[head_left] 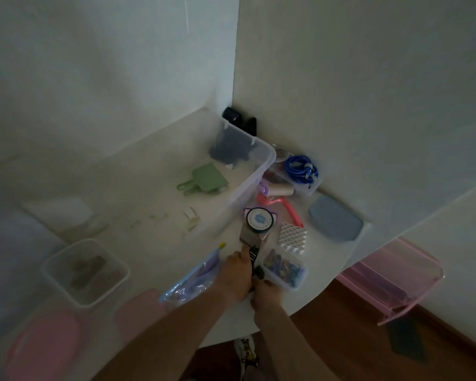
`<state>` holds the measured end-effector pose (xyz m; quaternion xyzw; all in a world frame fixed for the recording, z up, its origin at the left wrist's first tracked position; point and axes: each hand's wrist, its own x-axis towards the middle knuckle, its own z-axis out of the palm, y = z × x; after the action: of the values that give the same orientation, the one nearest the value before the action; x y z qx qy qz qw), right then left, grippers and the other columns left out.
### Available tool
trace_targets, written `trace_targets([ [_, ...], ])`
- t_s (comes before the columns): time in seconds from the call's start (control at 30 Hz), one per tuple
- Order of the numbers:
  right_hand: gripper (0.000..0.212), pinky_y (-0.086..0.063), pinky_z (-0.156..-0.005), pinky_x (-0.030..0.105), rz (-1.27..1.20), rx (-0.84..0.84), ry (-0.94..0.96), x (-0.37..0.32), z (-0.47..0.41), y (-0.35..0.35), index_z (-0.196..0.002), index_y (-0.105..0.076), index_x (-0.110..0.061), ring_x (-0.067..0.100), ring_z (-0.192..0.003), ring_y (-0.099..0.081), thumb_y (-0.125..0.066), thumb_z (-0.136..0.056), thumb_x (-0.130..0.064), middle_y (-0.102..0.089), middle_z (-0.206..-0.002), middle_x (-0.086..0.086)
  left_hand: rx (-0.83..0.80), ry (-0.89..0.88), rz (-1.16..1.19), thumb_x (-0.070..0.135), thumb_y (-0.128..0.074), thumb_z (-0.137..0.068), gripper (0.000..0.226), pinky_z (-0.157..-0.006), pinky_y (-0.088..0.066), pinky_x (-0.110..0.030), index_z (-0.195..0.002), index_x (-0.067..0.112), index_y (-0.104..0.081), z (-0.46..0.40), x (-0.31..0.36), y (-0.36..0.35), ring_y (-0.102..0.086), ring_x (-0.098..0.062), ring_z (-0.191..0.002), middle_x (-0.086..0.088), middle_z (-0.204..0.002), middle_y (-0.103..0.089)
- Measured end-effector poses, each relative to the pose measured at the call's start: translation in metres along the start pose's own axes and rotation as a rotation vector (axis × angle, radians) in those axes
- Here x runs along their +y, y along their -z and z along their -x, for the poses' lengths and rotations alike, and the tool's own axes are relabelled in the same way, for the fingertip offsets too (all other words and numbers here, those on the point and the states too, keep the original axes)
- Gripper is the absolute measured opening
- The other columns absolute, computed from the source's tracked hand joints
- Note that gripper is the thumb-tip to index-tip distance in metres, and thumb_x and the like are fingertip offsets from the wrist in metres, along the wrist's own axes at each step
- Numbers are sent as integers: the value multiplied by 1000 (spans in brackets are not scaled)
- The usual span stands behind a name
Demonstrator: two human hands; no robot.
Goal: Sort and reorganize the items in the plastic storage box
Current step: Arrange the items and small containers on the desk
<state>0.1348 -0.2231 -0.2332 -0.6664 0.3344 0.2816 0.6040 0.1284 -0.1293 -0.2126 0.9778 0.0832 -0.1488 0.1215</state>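
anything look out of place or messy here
Yes: small pale bits lie scattered loose on the table left of the clear storage box, and a pink rack sits tilted on the floor at right.

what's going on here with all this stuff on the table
A person is sorting out a clear storage box. Both hands, left and right, hold a small scraper by its black handle. A green dustpan lies in the box, while a blue cord, a pink roller and a bead box sit outside on the table.
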Motion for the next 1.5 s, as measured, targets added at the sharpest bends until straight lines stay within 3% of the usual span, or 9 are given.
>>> trace_targets([
  [0.17, 8, -53, -62, 36, -137, -24, -7, 4, 1, -10, -90, -70, -5, 27, -74, -64, -62, -89, -2, -69, -82, 16, -1, 107, 254, 12, -46, -97, 45, -95, -43, -36, -139, 1, -34, -1, -2, -5, -49, -32, -120, -19, -135, -44],
  [0.4, 5, -52, -73, 33, -297, -153, 99, -7, 25, -2, -95, -68, -13, 19, -83, -65, -65, -92, -11, -72, -89, 8, 153, 22, 563, 11, -54, -89, 50, -95, -46, -38, -137, 17, -40, 20, -11, 21, -57, -31, -113, -15, -123, -59],
  [0.6, 33, -52, -80, 41, -231, -154, 337, -35, 70, 7, -121, -62, -10, 32, -106, -64, -65, -91, -23, -67, -117, 18, 244, -3, 800, 25, -59, -89, 51, -97, -47, -33, -139, 28, -47, 55, -11, 70, -59, -19, -113, -5, -125, -64],
  [0.8, 21, -55, -76, 41, -188, -478, 555, -108, 144, -3, -96, -75, -27, 31, -90, -72, -62, -91, -10, -73, -103, 16, 394, 5, 1062, 20, -70, -84, 53, -85, -51, -16, -133, 35, -56, 93, -22, 132, -63, -1, -93, 6, -107, -69],
  [0.93, 26, -56, -61, 33, 39, -616, 600, -127, 162, -51, -108, -68, -2, 34, -80, -69, -73, -84, -12, -70, -102, 29, 521, 47, 1226, 27, -73, -80, 49, -90, -55, -27, -126, 39, -62, 116, -63, 151, -68, -7, -96, 8, -104, -72],
  [1.07, 32, -58, -67, 39, 81, -660, 546, -117, 182, -115, -102, -70, 1, 37, -83, -71, -81, -75, -12, -72, -95, 25, 780, 317, 1381, 22, -68, -88, 24, -76, -55, -27, -111, 21, -73, 154, -126, 155, -70, -16, -82, -2, -94, -74],
  [1.13, 30, -58, -66, 39, 88, -697, 479, -106, 192, -140, -101, -70, 2, 36, -80, -70, -81, -74, -7, -71, -90, 23, 938, 594, 1197, 14, -64, -92, 13, -73, -54, -28, -102, 16, -73, 173, -163, 146, -69, -15, -76, 0, -87, -73],
  [1.33, 23, -58, -68, 36, 156, -709, 345, -73, 203, -173, -94, -73, 0, 31, -77, -72, -82, -74, -7, -73, -88, 19, 435, 1216, 872, 49, -67, -86, 73, -103, -42, -36, -131, -6, -50, 185, -246, 83, -53, -34, -126, -20, -134, -56],
  [1.5, 20, -60, -76, 42, 231, -696, 318, -58, 199, -168, -90, -75, -1, 35, -81, -73, -83, -74, -10, -74, -87, 22, 503, 1259, 950, 55, -70, -80, 62, -82, -56, -34, -103, -2, -68, 165, -261, 61, -70, -31, -99, -21, -101, -72],
])
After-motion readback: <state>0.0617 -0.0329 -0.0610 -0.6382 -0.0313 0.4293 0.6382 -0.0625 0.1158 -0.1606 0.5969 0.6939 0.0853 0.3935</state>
